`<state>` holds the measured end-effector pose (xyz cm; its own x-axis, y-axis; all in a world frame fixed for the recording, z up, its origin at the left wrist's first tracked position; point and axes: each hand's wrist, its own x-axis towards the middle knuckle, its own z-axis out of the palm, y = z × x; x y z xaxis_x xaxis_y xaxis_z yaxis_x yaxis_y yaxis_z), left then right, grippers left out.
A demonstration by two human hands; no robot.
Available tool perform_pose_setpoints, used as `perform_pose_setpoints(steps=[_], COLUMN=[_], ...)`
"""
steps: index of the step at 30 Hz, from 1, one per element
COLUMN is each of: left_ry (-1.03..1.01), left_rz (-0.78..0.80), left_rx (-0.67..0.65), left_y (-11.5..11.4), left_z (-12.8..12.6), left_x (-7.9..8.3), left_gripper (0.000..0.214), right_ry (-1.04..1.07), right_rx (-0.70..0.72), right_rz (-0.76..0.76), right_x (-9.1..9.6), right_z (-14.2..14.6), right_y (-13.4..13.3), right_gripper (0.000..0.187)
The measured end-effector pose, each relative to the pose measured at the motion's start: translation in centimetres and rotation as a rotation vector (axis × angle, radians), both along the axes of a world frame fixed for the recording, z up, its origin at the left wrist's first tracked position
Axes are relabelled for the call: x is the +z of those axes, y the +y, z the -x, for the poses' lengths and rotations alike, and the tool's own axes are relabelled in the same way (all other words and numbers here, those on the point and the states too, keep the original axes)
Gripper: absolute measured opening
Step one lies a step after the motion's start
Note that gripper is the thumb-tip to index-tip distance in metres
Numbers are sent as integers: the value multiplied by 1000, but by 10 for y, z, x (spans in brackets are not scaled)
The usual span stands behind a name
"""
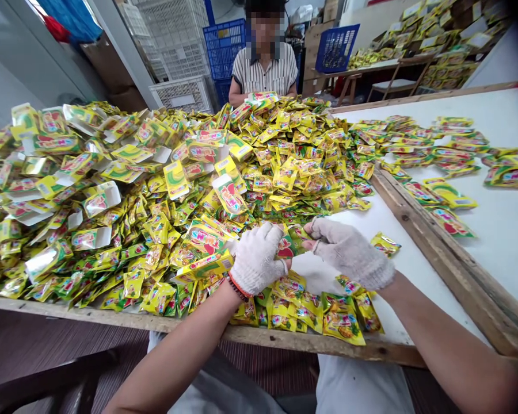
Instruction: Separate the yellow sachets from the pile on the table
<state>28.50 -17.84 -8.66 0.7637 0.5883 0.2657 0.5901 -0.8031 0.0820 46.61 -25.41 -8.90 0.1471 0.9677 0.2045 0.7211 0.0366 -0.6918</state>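
Note:
My left hand [258, 259], in a white fingerless knit glove, is closed around a small printed carton [285, 244], mostly hidden by the fingers. At the carton's right end, my right hand [349, 251], gloved alike, pinches what looks like a small green sachet [300, 235]; its outline is partly hidden. Just left of my left hand lie a yellow carton [205, 266] and another carton [205, 237] with red lettering. Below both hands, yellow sachets [343, 319] line the table's front edge. A single sachet [385, 244] lies right of my right hand.
A large heap of sachets [293, 161] and open cartons [101, 198] covers the table's left and middle. A wooden rail [440, 253] divides the white tabletop, with filled-looking packs [451, 221] beyond it. Across sits a person [265, 72]. Blue crates [225, 49] stand behind.

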Motion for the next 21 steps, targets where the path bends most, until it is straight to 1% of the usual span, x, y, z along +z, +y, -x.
perform_pose_setpoints(steps=[2, 3, 5, 7, 8, 10, 13, 15, 17, 18, 19, 20, 21], left_ry=[19, 29, 39, 27, 16, -10, -43, -103, -271, -399, -538, -661, -744], left_rz=[-32, -49, -79, -94, -99, -109, -125, -105, -32, 44, 159, 313, 494], left_rx=[-20, -41, -100, -137, -136, -119, -138, -176, -190, -178, -157, -132, -104], left_y=[0, -1, -3, -6, -8, -10, -10, -6, 0, 3, 6, 9, 11], left_z=[1, 1, 0, -1, -1, -3, -4, -3, -1, 1, 2, 3, 4], left_x=[-1, -1, -3, -5, -5, -6, -7, -8, -8, -7, -7, -6, -4], left_gripper=[64, 66, 67, 68, 67, 66, 61, 59, 64, 69, 74, 76, 73], right_ry=[85, 123, 222, 370, 447, 553, 558, 535, 512, 504, 499, 498, 501], right_rx=[-20, 9, 129, 260, 298, 309, 299, 275, 181, 128, 88, 68, 61], right_rz=[74, 150, 337, 478, 515, 555, 597, 591, 514, 462, 416, 386, 369], right_x=[4, 6, 11, 16, 18, 19, 14, 9, 7, 8, 10, 13, 17], right_z=[0, 0, 1, 1, 1, 2, 9, 15, 16, 15, 13, 10, 8], right_y=[0, -1, -3, -7, -10, -12, -10, -5, -1, -1, -1, -2, -4], right_gripper=[15, 13, 12, 9, 7, 10, 16, 19, 23, 26, 29, 32, 35])
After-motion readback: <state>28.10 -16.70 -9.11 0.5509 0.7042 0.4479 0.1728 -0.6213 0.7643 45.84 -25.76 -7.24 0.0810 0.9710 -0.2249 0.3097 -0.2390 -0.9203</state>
